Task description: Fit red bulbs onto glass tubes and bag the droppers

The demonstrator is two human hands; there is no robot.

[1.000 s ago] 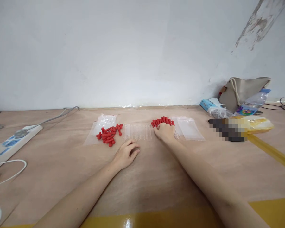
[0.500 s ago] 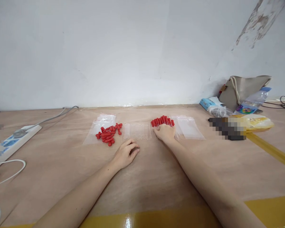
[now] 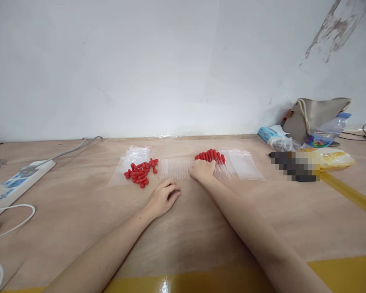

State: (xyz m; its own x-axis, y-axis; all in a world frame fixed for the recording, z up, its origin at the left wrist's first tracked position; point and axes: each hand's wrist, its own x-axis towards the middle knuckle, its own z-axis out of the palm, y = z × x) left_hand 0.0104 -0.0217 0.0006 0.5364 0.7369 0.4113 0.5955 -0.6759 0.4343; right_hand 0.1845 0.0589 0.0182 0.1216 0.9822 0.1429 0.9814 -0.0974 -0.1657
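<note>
My left hand point(image 3: 164, 198) rests on the table just in front of a row of clear glass dropper tubes point(image 3: 173, 169); its fingers are loosely bent and apart, with nothing in them. Over the right end of that row lies my right hand point(image 3: 203, 169). Its fingertips are hidden, so whether it grips a tube does not show. Behind and beside it, several droppers with red rubber bulbs point(image 3: 212, 155) lie side by side, their clear tubes point(image 3: 222, 171) pointing towards me. Loose red rubber bulbs point(image 3: 140, 173) form a pile left of the row.
Clear zip bags point(image 3: 118, 173) lie under and behind the loose bulbs, and more zip bags point(image 3: 247, 166) lie at the right. A power strip point(image 3: 27, 175) with cables is at far left. A tissue pack point(image 3: 268, 133), grey bag point(image 3: 320, 116) and yellow packet point(image 3: 335, 159) stand right.
My right hand has drawn left from the red-bulbed droppers to the right end of the glass tube row, uncovering the droppers' tubes. My left hand has stayed put.
</note>
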